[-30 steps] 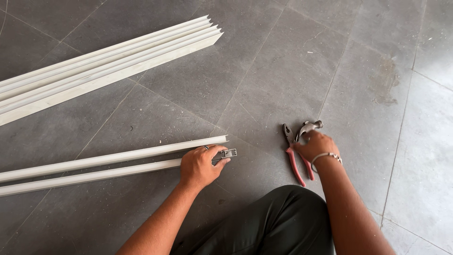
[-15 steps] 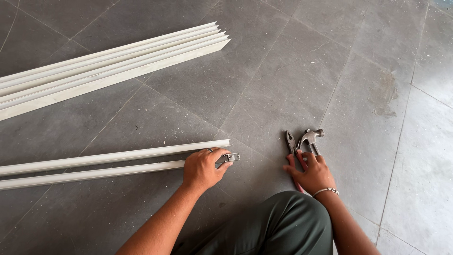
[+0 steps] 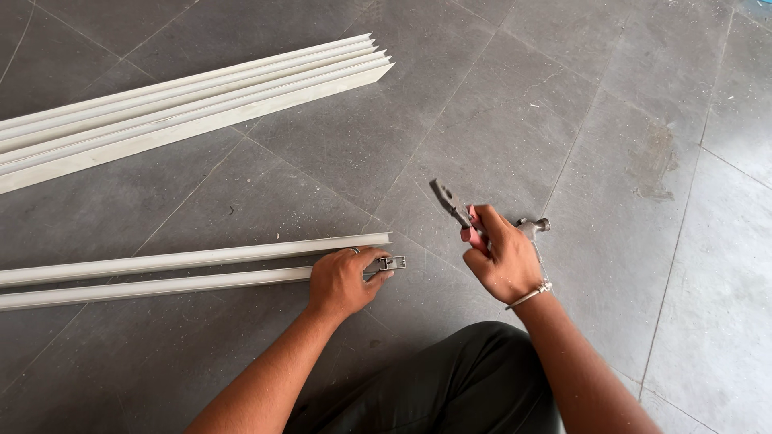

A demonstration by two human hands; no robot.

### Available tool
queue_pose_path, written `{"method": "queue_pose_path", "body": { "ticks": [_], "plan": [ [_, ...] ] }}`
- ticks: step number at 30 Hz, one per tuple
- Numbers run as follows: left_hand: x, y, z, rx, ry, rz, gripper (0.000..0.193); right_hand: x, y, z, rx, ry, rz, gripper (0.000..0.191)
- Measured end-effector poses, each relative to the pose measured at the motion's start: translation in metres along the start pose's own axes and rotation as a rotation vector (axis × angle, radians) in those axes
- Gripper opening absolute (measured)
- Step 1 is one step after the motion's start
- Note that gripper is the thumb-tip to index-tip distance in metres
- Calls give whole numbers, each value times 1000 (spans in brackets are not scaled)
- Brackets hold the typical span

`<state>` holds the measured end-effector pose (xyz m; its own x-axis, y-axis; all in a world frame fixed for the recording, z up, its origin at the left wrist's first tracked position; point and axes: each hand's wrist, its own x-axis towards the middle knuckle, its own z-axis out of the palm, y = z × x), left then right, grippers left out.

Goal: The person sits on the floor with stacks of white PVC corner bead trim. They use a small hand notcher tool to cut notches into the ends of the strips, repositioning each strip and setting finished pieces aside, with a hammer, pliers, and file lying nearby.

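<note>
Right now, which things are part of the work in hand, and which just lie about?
In hand: left hand on the near pale strip with its small metal clip; right hand holding red-handled pliers.
Lying about: stacked strips, hammer, second strip.

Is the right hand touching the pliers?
Touching. The head view shows the right hand closed around the red handles of the pliers, lifted off the floor.

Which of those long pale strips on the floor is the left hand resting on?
The nearer strip of the lower pair: the left hand covers its end. Its neighbour and the bundle farther off lie untouched.
</note>
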<state>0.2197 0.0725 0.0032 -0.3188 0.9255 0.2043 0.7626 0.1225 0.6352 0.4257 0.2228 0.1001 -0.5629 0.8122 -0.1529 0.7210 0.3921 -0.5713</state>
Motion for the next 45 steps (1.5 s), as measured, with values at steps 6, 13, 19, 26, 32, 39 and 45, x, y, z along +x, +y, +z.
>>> {"method": "queue_pose_path", "body": {
  "ticks": [6, 13, 19, 26, 32, 39, 45],
  "plan": [
    [-1, -3, 2, 27, -1, -2, 26, 0, -25, 19, 61, -43, -289, 44],
    [-1, -4, 6, 57, -15, -7, 30, -6, -1, 21, -99, 8, -260, 22],
    [-2, -5, 7, 65, -91, -61, 31, -6, 9, 28, 459, 282, -524, 26],
    [-3, -8, 9, 64, -11, 20, 33, -3, -24, 24, -280, 177, -534, 27],
    [-7, -5, 7, 8, 31, 10, 36, 23, -50, 33, 1000, 434, -3, 26],
    [1, -2, -5, -422, 203, -104, 36, 55, -15, 55, 1047, 286, 257, 21],
    [18, -8, -18, 62, 265, 25, 34, 69, -10, 64, 1154, 201, 322, 21]
  ]
}}
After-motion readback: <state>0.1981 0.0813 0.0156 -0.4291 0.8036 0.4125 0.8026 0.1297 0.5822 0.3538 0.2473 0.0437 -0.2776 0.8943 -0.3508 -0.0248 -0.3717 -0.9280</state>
